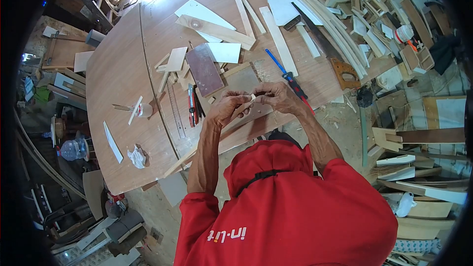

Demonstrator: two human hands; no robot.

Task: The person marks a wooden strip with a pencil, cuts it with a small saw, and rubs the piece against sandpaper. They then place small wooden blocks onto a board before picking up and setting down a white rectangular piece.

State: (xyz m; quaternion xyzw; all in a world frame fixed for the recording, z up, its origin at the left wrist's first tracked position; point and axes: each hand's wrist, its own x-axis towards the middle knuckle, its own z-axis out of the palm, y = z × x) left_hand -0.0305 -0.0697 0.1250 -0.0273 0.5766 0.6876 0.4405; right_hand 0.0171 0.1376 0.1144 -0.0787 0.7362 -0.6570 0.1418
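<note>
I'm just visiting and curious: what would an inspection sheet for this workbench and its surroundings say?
Surface: brown tabletop, crossed by a dark seam.
Job's things: small pale piece at the fingertips; ruler, red-and-grey cutter and handsaw on the table.
Clutter: loose wood strips, white boards, a maroon block and crumpled white material.
Hands: left and right meet around the small pale piece.
Cables: none clearly seen; the dark area at left is too unclear to tell.
Surroundings: stacked wood pieces at right, clear bottle at left.
</note>
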